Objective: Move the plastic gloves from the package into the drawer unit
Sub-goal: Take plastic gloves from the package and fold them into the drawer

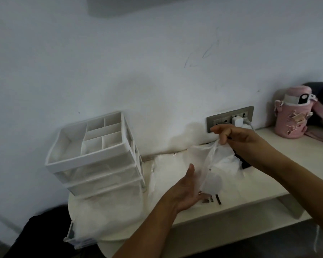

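A white drawer unit (93, 155) with a divided top tray stands at the left of the desk. Its lowest drawer (86, 237) is pulled out toward me and holds crumpled clear plastic. My right hand (237, 135) pinches a clear plastic glove (211, 164) by its top and holds it up above the desk. My left hand (186, 190) is below, palm up with straight fingers, touching the glove's hanging lower end. The clear glove package (168, 164) with black print lies flat on the desk beneath both hands.
A wall socket strip (229, 119) with a white charger plugged in is behind my right hand. A pink bottle in a knitted cover (292, 116) stands at the far right. The desk's front edge (231, 215) runs below my arms, with a lower shelf under it.
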The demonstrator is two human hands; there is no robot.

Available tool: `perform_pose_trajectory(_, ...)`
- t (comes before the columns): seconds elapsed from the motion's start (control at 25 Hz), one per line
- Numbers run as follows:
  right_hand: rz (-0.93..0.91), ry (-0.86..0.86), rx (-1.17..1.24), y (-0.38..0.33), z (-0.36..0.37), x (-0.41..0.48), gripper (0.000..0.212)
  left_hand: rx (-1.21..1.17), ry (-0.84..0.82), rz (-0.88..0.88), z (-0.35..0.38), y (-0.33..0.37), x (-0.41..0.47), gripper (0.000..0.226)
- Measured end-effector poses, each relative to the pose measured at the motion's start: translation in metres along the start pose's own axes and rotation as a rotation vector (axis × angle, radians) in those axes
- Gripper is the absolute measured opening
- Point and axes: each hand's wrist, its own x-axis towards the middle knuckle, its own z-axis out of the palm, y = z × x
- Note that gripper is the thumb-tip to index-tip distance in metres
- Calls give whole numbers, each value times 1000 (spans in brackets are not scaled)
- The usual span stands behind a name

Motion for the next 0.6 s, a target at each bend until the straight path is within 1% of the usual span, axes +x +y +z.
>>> perform_pose_trajectory(0.08,10,26,4,1,1,4,41,-91,85,85,5,2,-2,70)
perform_pose_trajectory(0.12,16,32,2,2,1,5,35,-90,135,136,5,6,-4,50)
perform_pose_trajectory(0.16,21,28,-9,2,1,6,30,-52,184,184,4,12,-7,30)
perform_pose_trajectory(0.2,30,12,-31,3,0,8,28,36,236,225,5,21,-12,18)
perform_pose_trajectory(0.24,44,-17,-70,4,-1,9,29,158,290,264,4,31,-17,15)
perform_pose_trajectory(0.36,129,-132,-209,7,0,13,46,573,491,373,5,63,-37,11)
perform_pose_trajectory(0.4,150,-156,-223,6,3,14,49,727,526,412,6,74,-46,8)
perform_pose_trajectory(0.44,160,-163,-219,4,6,16,51,882,518,436,10,85,-57,6)
perform_pose_trajectory(0.48,162,-163,-202,1,12,18,49,1028,470,453,15,95,-70,7)
perform_pose_trajectory(0.52,163,-169,-176,-2,21,20,40,1151,404,458,19,103,-82,9)
perform_pose_trajectory(0.56,158,-190,-155,-5,29,21,26,1235,337,453,25,109,-92,9)
perform_pose_trajectory(0.6,153,-249,-133,-8,38,21,19,1289,300,446,29,113,-101,8)
